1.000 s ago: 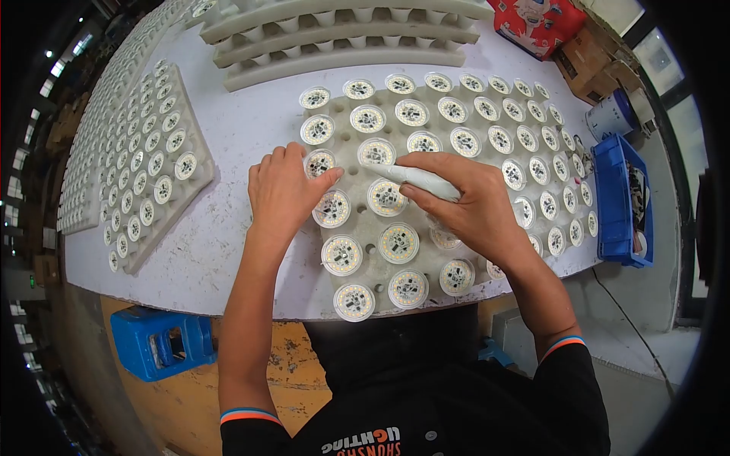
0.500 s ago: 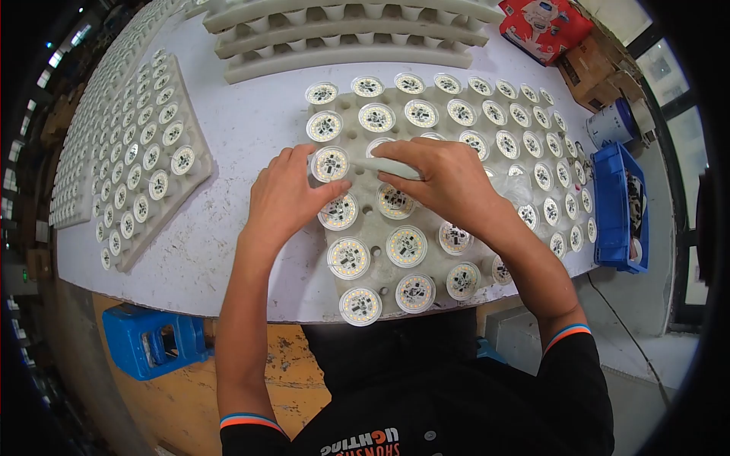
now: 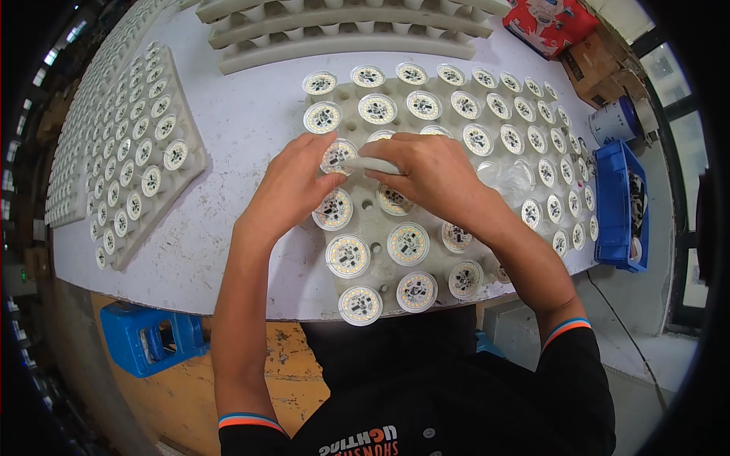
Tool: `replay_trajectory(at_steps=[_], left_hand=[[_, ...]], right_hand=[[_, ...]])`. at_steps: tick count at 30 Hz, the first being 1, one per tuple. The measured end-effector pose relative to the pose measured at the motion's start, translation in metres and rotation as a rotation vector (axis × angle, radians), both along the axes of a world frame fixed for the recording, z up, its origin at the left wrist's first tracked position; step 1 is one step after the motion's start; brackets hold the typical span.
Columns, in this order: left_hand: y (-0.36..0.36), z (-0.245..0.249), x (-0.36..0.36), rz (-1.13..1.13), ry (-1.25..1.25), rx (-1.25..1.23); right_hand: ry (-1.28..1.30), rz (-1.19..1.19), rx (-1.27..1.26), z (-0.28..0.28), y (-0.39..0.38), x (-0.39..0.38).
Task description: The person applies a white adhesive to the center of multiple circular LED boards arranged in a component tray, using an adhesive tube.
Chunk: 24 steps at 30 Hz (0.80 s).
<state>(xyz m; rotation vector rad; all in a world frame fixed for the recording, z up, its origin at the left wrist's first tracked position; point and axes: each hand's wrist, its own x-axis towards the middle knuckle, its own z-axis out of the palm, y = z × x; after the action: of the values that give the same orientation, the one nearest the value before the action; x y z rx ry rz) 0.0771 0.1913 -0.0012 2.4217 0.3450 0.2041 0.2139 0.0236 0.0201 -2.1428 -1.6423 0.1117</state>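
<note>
My left hand (image 3: 293, 178) has its thumb and fingers closed around the rim of an LED bulb (image 3: 334, 155), whose round board faces up with yellow LED chips and small dark parts. A pale grey tool (image 3: 374, 164) with a narrowing tip is pinched in my right hand (image 3: 426, 169); its tip lies over that board, and its exact kind does not show. Both hands are above a foam tray (image 3: 365, 137) holding rows of similar bulbs. Just below the left thumb sits another LED bulb (image 3: 333, 209). Part of the tray is hidden behind my right forearm.
A second filled foam tray (image 3: 171, 99) stands at the left of the white table (image 3: 251, 99). Stacked foam trays (image 3: 350, 44) line the back. A clear plastic bag (image 3: 508, 178) lies among the bulbs. At the right are a blue bin (image 3: 617, 239) and a cardboard box (image 3: 597, 72).
The tool in my right hand has moved left, its tip going from beside the held bulb to over its board. My left hand stays at the same bulb, slightly higher in view.
</note>
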Motion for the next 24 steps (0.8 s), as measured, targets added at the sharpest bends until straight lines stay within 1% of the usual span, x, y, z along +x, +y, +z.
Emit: replay_trajectory(at_steps=[8, 14, 20, 24], left_hand=[[0.0016, -0.0042, 0.0011, -0.001, -0.005, 0.01], [-0.0001, -0.0029, 0.0009, 0.006, -0.02, 0.006], [-0.0018, -0.0016, 0.0009, 0.014, -0.016, 0.009], [-0.0002, -0.0044, 0.001, -0.001, -0.029, 0.033]], right_hand=[[-0.003, 0.0, -0.042, -0.001, 0.0035, -0.0001], [-0.016, 0.021, -0.02, -0.0044, 0.005, 0.0009], [-0.047, -0.002, -0.078, -0.0027, 0.0051, -0.0002], [-0.012, 0.021, -0.016, -0.0044, 0.0051, 0.0003]])
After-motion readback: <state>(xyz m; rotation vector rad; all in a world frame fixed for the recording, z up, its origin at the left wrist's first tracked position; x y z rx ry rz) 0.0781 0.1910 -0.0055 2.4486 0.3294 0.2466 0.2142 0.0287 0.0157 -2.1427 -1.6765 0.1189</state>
